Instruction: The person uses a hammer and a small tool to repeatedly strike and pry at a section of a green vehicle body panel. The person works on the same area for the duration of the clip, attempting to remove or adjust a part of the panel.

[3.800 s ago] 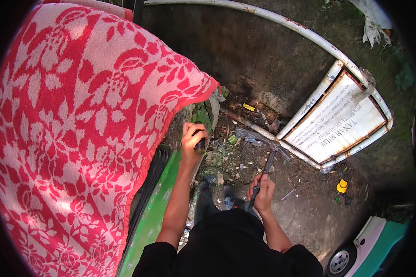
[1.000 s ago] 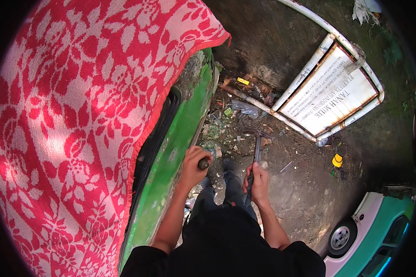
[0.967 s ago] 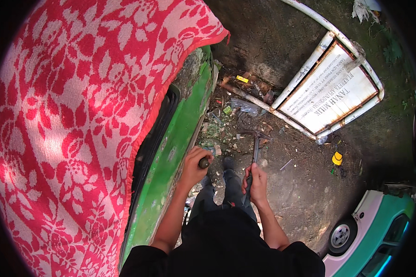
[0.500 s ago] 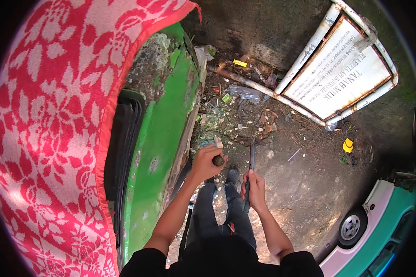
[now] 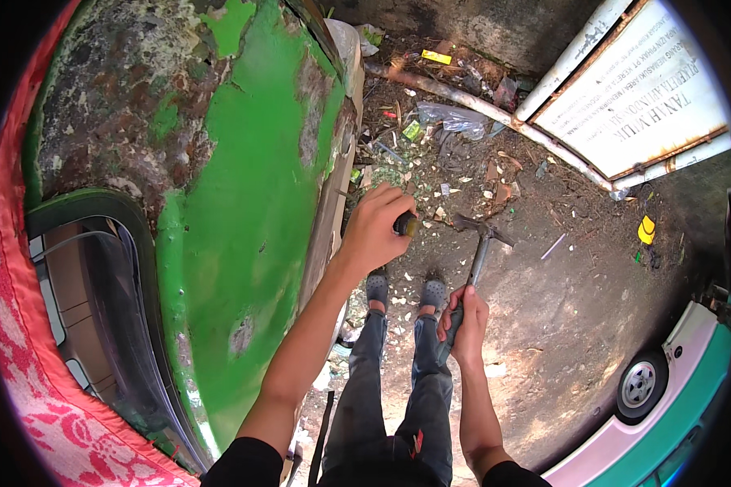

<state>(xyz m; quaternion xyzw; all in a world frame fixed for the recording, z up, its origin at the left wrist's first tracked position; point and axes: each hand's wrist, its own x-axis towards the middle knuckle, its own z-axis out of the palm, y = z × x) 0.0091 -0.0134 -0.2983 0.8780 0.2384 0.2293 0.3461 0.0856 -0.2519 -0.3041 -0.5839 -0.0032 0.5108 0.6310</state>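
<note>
My left hand is closed around a tool's stubby dark handle, whose rounded end shows a yellowish tint. A short, thin metal shank appears on the hand's other side, near the green car body's edge; the tip's shape cannot be made out. In my right hand is a hammer, gripped by its dark handle with the metal head pointing away from me. The hammer head is apart from the left hand's tool. To my left, the green car panel has peeling paint and a rough, rusty patch.
A red and pink floral cloth hangs over the car beside a dark-framed window. Litter and a plastic bag lie on the ground ahead. A rusty white sign frame leans far right; a pink and teal vehicle stands near right.
My view has shifted left and closer to the car, so more green panel and window show. My left hand has come nearer the panel's edge; both hands keep hold of their tools.
</note>
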